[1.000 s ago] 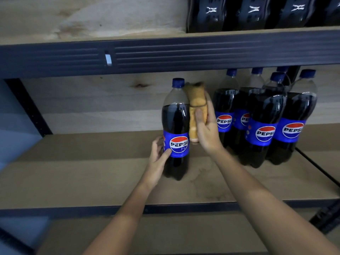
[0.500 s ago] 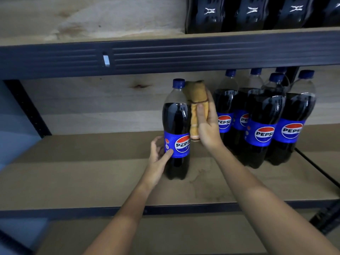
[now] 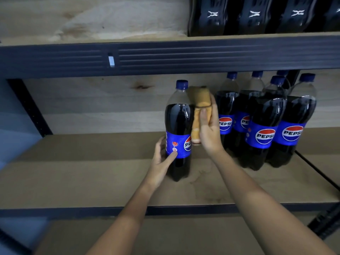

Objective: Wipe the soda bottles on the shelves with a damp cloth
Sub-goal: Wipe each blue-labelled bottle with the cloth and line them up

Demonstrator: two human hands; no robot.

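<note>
While a cluster of Pepsi bottles (image 3: 265,122) crowds the shelf board (image 3: 92,173) at three o'clock of the single bottle (image 3: 179,129), more bottles (image 3: 257,15) stand overhead at twelve. The left hand (image 3: 161,162) grips the single bottle's blue label; the right hand (image 3: 208,129) clasps a tan cloth (image 3: 199,107) against its right side. Upright, dark cola, blue cap.

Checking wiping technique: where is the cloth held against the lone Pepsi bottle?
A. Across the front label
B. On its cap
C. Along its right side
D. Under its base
C: the right hand presses the folded cloth along the bottle's right side.
</note>
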